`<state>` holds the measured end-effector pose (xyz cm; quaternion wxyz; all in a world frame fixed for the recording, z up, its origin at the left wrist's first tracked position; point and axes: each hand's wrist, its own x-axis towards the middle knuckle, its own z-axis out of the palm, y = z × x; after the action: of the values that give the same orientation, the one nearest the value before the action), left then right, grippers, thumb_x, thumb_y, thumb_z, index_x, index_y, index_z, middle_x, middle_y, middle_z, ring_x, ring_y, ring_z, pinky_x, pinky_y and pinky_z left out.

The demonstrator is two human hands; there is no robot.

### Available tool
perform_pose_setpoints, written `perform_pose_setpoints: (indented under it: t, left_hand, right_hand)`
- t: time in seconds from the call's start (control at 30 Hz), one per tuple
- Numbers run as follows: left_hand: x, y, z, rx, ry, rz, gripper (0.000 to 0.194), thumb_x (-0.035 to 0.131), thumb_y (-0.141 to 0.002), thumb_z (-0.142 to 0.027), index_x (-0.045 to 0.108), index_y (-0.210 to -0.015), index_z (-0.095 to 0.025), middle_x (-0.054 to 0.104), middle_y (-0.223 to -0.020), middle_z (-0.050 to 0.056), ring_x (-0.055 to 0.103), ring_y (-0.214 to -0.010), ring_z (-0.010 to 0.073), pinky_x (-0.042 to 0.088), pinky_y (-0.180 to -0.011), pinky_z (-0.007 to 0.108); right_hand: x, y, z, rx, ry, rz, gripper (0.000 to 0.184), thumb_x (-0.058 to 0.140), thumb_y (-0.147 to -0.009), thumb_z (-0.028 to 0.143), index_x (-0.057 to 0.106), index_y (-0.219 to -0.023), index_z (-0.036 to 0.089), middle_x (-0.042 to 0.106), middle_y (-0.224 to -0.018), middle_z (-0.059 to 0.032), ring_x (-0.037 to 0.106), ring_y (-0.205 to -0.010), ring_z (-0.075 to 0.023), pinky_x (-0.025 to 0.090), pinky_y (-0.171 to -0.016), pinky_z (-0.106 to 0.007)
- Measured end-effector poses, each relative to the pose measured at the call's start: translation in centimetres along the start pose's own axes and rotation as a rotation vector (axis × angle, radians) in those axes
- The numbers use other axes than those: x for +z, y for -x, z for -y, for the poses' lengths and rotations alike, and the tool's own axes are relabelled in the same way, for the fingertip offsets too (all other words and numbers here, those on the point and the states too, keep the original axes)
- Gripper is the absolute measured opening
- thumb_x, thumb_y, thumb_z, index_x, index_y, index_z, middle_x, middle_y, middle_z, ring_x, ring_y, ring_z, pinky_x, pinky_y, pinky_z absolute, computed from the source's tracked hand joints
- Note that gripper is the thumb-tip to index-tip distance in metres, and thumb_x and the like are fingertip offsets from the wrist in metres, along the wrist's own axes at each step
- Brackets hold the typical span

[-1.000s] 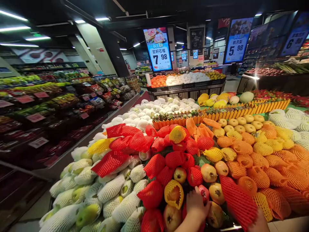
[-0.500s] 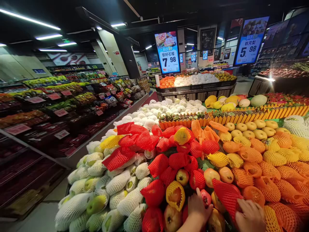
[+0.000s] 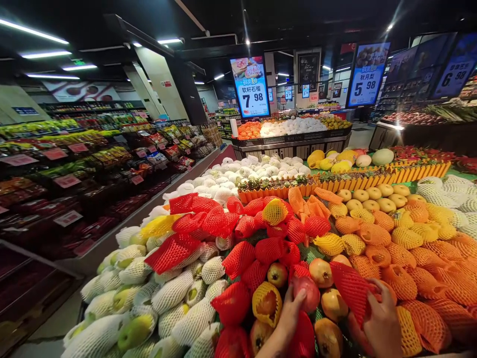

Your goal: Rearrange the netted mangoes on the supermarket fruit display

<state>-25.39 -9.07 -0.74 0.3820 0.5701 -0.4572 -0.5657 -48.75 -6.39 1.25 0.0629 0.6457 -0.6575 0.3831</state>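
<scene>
Near front edge of the fruit display stand (image 3: pixel 112 238): the left hand (image 3: pixel 288 311), fingers closed around a bare reddish pomegranate (image 3: pixel 306 293), has lifted it off the pile since half a second ago; the right hand (image 3: pixel 382 323), fingers pinching a red foam net sleeve (image 3: pixel 350 288), has drawn it closer; fruit and sleeve now lie just beside each other.
</scene>
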Motion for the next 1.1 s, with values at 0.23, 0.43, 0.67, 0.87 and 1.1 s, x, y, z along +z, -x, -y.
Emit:
perform_pose_setpoints:
  t: [0.23, 0.43, 0.67, 0.87, 1.1]
  left_hand:
    - [-0.2, 4.0, -6.8, 0.035, 0.381, 0.844, 0.109, 0.062, -0.055, -0.082, 0.057, -0.135, -0.008, 0.064, -0.122, 0.016, 0.055, -0.117, 0.0381, 0.036, -0.111, 0.048]
    - [-1.8, 2.8, -8.3, 0.097, 0.257, 0.83, 0.099, 0.063, -0.064, -0.073, 0.051, -0.141, -0.012, 0.059, -0.135, 0.012, 0.049, -0.128, 0.0366, 0.029, -0.117, 0.049]
    - [-2.1, 1.6, -7.3, 0.196, -0.299, 0.52, 0.062, 0.055, -0.083, -0.046, 0.053, -0.138, -0.018, 0.059, -0.138, 0.007, 0.054, -0.123, 0.0263, 0.038, -0.112, 0.039]
    - [-0.2, 1.8, -7.8, 0.145, -0.571, 0.246, 0.047, 0.051, -0.084, -0.043, 0.063, -0.124, -0.023, 0.069, -0.122, 0.006, 0.064, -0.106, 0.0259, 0.047, -0.097, 0.032]
    - [0.2, 1.4, -6.7, 0.1, -0.555, 0.005, 0.052, 0.048, -0.085, -0.045, 0.056, -0.13, -0.02, 0.071, -0.114, 0.007, 0.065, -0.1, 0.0247, 0.047, -0.089, 0.027]
  right_hand:
    - [1.0, -1.5, 4.3, -0.142, 0.021, 0.192, 0.036, 0.038, -0.088, 0.006, 0.063, -0.112, 0.018, 0.047, -0.134, -0.0157, 0.063, -0.105, -0.0254, 0.059, -0.081, -0.036]
    - [0.1, -2.3, 4.5, -0.208, 0.055, 0.395, 0.048, 0.035, -0.075, -0.005, 0.062, -0.109, 0.016, 0.031, -0.154, -0.0183, 0.069, -0.093, -0.0203, 0.06, -0.076, -0.034]
    - [-0.1, -2.7, 5.8, -0.447, 0.053, 0.278, 0.036, 0.044, -0.084, 0.002, 0.064, -0.11, 0.017, 0.046, -0.149, -0.0138, 0.061, -0.12, -0.0234, 0.059, -0.087, -0.035]
    - [0.0, -3.1, 6.7, -0.615, 0.062, 0.209, 0.044, 0.045, -0.085, 0.002, 0.066, -0.12, 0.019, 0.049, -0.148, -0.0055, 0.064, -0.104, -0.0199, 0.058, -0.086, -0.035]
    - [0.2, -1.5, 6.0, -0.66, 0.01, 0.218, 0.055, 0.048, -0.08, 0.007, 0.058, -0.133, 0.016, 0.046, -0.149, -0.0083, 0.057, -0.121, -0.0278, 0.056, -0.095, -0.042]
